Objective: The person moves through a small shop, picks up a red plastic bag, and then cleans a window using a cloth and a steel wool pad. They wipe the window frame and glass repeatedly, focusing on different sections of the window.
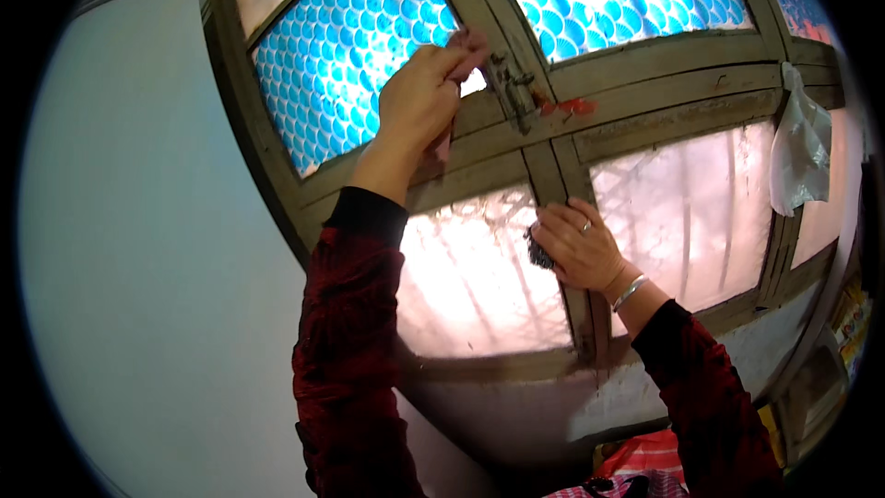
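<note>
My left hand (420, 91) is raised and closed around a pinkish cloth (471, 50), at the lower right corner of a window pane (332, 69) covered in blue scale-patterned film. Part of the cloth hangs below my fist. Lower and to the right, my right hand (581, 243), with a ring and a bracelet (630, 292), grips a dark scouring pad (539, 253) against the wooden window frame (579, 318). My fingers cover part of the pad. A metal bolt latch (510, 86) sits on the frame just right of the cloth.
A red strip (570, 106) lies across the frame near the latch. At the right, a translucent plastic bag (800, 152) hangs from the window. Frosted panes (477, 277) fill the lower sashes. A pale flat surface (152, 235) takes up the left side. Red-and-white striped material (639, 455) lies low down.
</note>
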Demonstrator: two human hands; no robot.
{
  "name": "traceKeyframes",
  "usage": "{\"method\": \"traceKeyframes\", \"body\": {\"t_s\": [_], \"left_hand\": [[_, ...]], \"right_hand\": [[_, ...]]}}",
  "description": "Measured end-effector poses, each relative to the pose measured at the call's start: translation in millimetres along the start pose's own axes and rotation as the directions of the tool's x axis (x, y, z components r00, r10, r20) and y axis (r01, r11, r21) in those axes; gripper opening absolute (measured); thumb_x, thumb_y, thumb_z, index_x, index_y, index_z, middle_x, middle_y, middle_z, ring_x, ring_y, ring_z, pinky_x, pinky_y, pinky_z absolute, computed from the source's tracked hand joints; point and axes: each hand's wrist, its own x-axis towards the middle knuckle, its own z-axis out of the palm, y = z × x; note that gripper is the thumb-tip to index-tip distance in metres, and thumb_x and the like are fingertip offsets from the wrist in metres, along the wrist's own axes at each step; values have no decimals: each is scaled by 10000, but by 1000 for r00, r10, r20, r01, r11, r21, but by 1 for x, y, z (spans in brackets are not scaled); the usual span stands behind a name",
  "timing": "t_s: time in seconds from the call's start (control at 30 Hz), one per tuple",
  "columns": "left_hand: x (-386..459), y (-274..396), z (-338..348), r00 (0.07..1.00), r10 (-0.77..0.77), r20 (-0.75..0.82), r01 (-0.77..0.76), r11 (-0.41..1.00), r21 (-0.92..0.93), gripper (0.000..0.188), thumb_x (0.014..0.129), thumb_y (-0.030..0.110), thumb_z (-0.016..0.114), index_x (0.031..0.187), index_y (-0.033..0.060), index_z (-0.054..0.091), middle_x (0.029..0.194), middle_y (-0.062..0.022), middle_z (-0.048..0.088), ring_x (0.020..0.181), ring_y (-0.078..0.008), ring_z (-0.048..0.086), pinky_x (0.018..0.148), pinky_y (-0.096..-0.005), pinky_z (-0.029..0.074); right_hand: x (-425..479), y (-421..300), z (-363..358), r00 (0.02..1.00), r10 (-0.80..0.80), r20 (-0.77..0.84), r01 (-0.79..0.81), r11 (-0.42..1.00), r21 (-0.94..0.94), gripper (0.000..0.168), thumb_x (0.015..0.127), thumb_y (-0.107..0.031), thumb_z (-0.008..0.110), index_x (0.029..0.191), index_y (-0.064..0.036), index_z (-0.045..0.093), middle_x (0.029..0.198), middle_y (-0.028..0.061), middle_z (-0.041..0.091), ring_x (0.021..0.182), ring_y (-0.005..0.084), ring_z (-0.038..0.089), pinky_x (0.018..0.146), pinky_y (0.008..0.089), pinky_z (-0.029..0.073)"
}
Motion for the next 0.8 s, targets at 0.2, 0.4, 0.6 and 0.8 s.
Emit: {"method": "traceKeyframes", "body": {"t_s": [0.2, 0.4, 0.6, 0.8], "left_hand": [[-61, -3, -40, 820, -461, 339, 460, 177, -870, 341, 849, 84, 511, 1164, -45, 516, 1015, -149, 602, 879, -211, 604, 774, -309, 517], [-75, -29, -95, 734, -566, 375, 661, 469, -586, 374, 876, 190, 515, 1193, -9, 498, 1026, -105, 597, 858, -194, 612, 699, -311, 529], [-55, -88, -119, 882, -470, -16, 235, 471, -850, 286, 853, 38, 473, 1129, 7, 545, 933, -94, 610, 804, -164, 613, 687, -244, 502], [-30, -159, -98, 777, -236, -584, 166, 971, -172, 285, 802, 19, 534, 1084, -18, 516, 1041, -155, 565, 823, -263, 599, 677, -335, 491]], "right_hand": [[-4, 2, 3, 1000, 20, -3, -20, 1000, -19, 287, 704, -146, 588, 989, -110, 588, 1069, 70, 553, 1046, 221, 524, 964, 393, 366], [-2, -5, 9, 1000, 25, 12, -25, 999, -34, 370, 647, -153, 649, 1007, -106, 580, 1115, 64, 539, 1077, 231, 511, 992, 410, 353], [-3, -6, 10, 998, 54, 36, -51, 995, -81, 350, 640, -135, 629, 984, -94, 579, 1098, 78, 565, 1065, 241, 519, 980, 416, 361], [5, -14, 11, 998, 51, 42, -46, 991, -126, 337, 635, -115, 612, 970, -86, 582, 1102, 85, 570, 1047, 254, 530, 983, 420, 353]]}}
